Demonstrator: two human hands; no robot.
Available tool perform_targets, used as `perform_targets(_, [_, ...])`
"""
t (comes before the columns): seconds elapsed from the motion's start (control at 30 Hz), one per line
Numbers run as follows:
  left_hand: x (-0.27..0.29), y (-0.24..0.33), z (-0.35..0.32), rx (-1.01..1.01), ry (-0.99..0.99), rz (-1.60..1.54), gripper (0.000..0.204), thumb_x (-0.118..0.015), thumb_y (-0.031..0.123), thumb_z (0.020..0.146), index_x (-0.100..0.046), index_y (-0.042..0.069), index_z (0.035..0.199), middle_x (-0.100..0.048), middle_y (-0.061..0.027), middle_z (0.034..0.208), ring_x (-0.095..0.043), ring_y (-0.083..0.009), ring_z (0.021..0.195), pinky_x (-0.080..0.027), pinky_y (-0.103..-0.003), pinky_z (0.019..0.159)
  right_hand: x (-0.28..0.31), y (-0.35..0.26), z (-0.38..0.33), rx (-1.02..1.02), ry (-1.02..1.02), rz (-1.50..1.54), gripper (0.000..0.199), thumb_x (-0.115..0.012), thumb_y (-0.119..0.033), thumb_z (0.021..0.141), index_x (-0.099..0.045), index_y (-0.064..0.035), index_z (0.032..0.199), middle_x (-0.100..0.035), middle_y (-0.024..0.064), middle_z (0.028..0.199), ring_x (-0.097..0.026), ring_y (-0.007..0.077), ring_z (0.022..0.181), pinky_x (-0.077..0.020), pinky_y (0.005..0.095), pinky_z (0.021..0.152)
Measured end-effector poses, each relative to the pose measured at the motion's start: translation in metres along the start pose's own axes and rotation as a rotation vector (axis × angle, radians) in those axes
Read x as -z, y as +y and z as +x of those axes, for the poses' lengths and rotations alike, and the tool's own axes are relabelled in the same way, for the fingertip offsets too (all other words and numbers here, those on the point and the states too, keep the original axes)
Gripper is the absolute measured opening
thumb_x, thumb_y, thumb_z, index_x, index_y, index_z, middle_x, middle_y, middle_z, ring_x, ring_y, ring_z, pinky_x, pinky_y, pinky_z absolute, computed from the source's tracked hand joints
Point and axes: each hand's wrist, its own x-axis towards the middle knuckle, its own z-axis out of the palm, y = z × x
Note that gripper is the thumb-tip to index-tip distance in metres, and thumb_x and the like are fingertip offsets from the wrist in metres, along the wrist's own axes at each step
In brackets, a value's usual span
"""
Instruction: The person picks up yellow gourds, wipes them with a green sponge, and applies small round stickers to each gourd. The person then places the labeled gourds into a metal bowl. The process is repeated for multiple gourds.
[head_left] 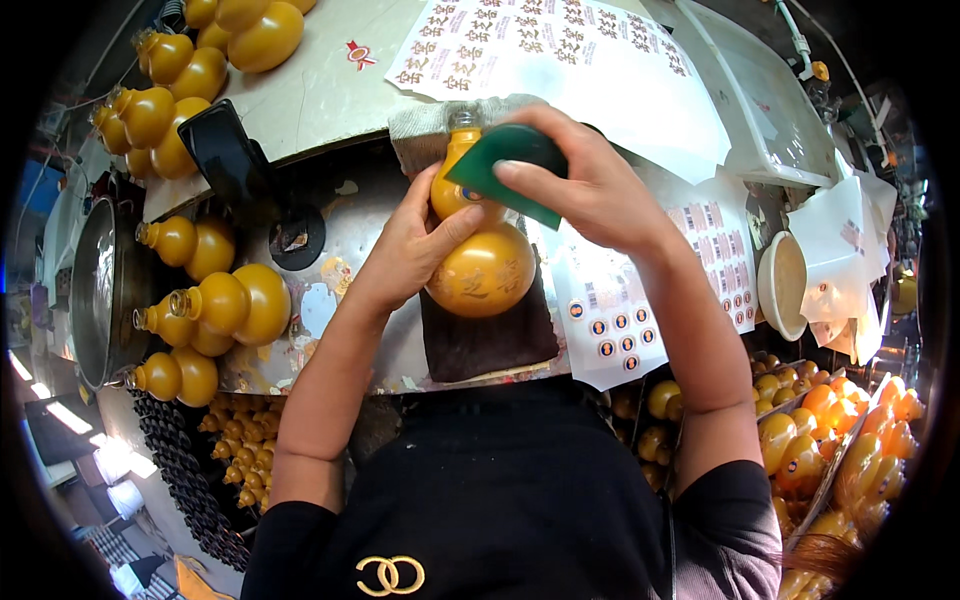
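Gourd bottle braced in one hand, green scraper laid to its upper bulb

Nearest the person's dark shirt, a dark pad [480,350] lies at the bench edge, and the yellow gourd bottle [488,270] lies over it, its clear neck pointing away toward a cloth-covered block [408,128]. The lower bulb already carries a row of characters [475,288], and a small round emblem [469,194] sits on the upper bulb beside the scraper's edge. Both markings look in place; whether the emblem is fully pressed flat cannot be told. On the sticker sheet [592,368] just right of the pad, several emblems and other labels remain unused.

Both forearms rise from the lower edge and converge on the bottle. The left hand [420,240] wraps its left side, thumb laid across the waist between the bulbs. The right hand [590,180] comes over from the right with the elbow bent, pinching the green scraper [520,165] between thumb on the near face and fingers behind, the blade slanting over the upper bulb.

To the left stand more yellow gourd bottles [240,305] and a phone [222,150] on a stand. Beyond the block, a large sheet of characters [560,70] covers the far worktop.
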Motion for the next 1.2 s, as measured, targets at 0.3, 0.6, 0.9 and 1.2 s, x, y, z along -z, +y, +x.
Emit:
perform_targets(0.3, [-0.001,-0.001,-0.001,0.018,-0.005,-0.002,0.061,-0.065,0.028,0.091,-0.036,0.000,0.137,-0.055,-0.0103,0.119,-0.056,-0.0156,0.109,-0.047,-0.030,0.092,0.010,-0.007,0.043,0.114,-0.156,-0.464,0.030,-0.064,-0.019,0.086,-0.057,-0.0025,0.111,-0.064,0.0151,0.093,-0.063,0.0236,0.085,-0.0498,0.0346,0.078])
perform_targets(0.6, [0.004,-0.002,-0.003,0.028,-0.021,-0.053,0.057,-0.062,0.017,0.089,-0.037,0.000,0.137,-0.054,-0.0089,0.123,-0.054,-0.0154,0.113,-0.044,-0.030,0.098,-0.017,-0.005,0.010,0.551,0.277,-0.548,0.027,-0.067,-0.002,0.075,-0.063,-0.0060,0.101,-0.065,0.0112,0.088,-0.061,0.0305,0.083,-0.0485,0.0376,0.074])
perform_targets(0.9, [0.002,0.005,0.014,0.129,0.029,-0.195,0.046,-0.054,0.033,0.095,-0.045,0.000,0.127,-0.057,-0.0111,0.118,-0.055,-0.0161,0.108,-0.044,-0.028,0.095,-0.027,0.005,-0.040,0.653,0.144,-0.676,0.028,-0.068,0.000,0.068,-0.067,-0.0123,0.093,-0.065,0.0015,0.088,-0.061,0.0222,0.087,-0.0461,0.0338,0.077])
perform_targets(1.2, [-0.005,0.004,0.018,0.099,0.108,-0.114,0.036,-0.043,0.031,0.102,-0.050,0.002,0.123,-0.060,-0.0077,0.109,-0.059,-0.0132,0.100,-0.048,-0.027,0.090,-0.009,0.000,-0.028,0.052,0.215,0.030,0.030,-0.062,-0.022,0.089,-0.057,-0.0012,0.110,-0.063,0.0093,0.097,-0.059,0.0162,0.090,-0.0464,0.0295,0.083])
